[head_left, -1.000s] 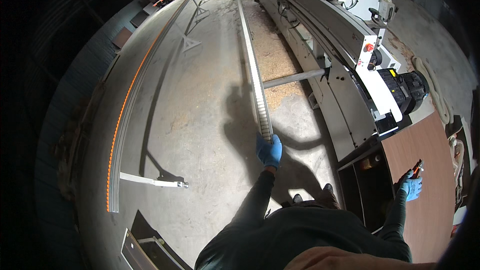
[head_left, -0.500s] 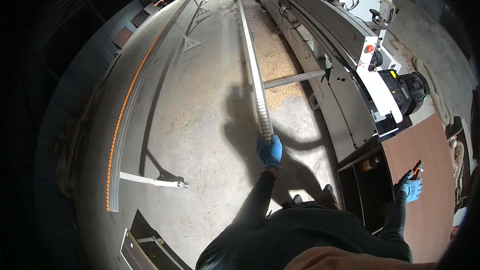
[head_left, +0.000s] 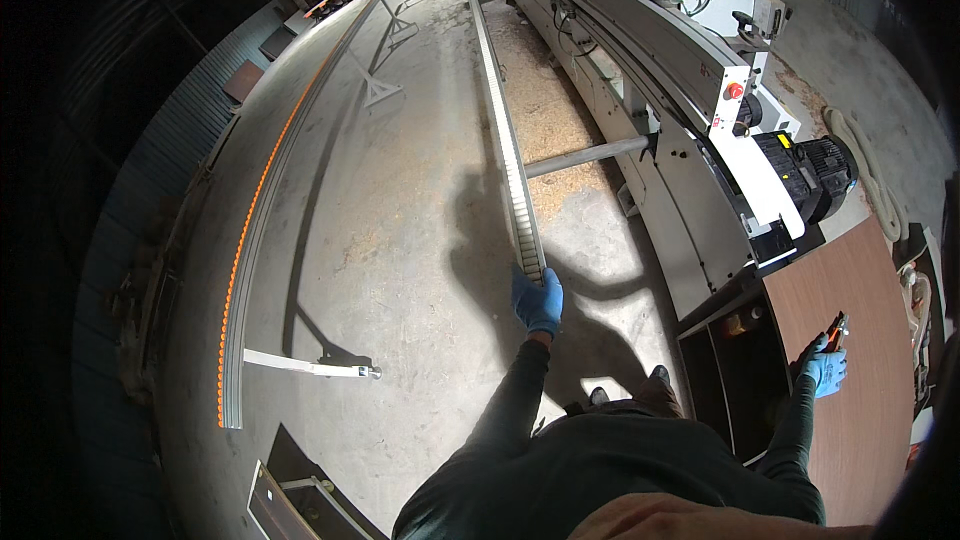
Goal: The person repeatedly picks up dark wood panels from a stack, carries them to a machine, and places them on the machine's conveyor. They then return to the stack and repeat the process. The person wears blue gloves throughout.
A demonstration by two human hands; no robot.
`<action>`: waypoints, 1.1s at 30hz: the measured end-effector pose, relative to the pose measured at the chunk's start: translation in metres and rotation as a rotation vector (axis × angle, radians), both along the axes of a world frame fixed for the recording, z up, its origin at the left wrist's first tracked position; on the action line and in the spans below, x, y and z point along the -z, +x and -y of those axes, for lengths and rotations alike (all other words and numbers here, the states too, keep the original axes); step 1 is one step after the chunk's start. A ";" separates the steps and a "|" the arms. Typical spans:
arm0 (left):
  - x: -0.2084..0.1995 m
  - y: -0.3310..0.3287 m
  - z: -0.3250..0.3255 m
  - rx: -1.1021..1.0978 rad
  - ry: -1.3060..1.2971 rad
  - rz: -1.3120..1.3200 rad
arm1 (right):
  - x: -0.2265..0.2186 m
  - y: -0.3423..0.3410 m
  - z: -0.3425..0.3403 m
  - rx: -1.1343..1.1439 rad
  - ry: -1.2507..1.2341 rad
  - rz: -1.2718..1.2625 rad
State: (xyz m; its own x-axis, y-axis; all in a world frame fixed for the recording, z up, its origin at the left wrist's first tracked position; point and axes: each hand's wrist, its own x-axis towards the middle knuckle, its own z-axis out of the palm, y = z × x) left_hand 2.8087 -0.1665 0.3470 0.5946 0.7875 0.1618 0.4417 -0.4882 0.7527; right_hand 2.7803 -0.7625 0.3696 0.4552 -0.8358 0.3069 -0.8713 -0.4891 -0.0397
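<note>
My left hand [head_left: 538,306], in a blue glove, is closed round the near end of a long, narrow roller rail [head_left: 506,140]. The rail carries a row of pale rollers and runs away from me beside the machine. Far to the right, my blue-gloved right hand [head_left: 824,372] rests at the brown wooden top of a cabinet [head_left: 850,290]. Its fingers are closed on a small orange-and-black hand tool [head_left: 838,332] with a metal head, which looks like pliers. The glove partly hides the tool's handles.
A long white-and-grey machine [head_left: 650,160] with a black motor [head_left: 810,175] stands on the right. A grey support bar [head_left: 585,157] joins it to the rail. At left, another rail with orange rollers [head_left: 250,230] stands on legs [head_left: 310,367]. Sawdust [head_left: 545,90] covers the floor between.
The whole view has shifted very slightly. Both hands keep their places, the left on the rail's end and the right with the tool at the cabinet top.
</note>
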 end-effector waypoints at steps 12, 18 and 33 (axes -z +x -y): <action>0.001 0.003 -0.001 -0.016 0.003 -0.065 | -0.016 -0.005 -0.014 -0.057 0.173 0.057; 0.014 0.000 -0.008 -0.035 0.091 0.164 | 0.002 -0.007 -0.037 -0.466 -0.155 0.146; 0.025 0.006 -0.007 -0.137 0.005 0.180 | 0.005 0.012 -0.045 -0.785 -0.212 0.074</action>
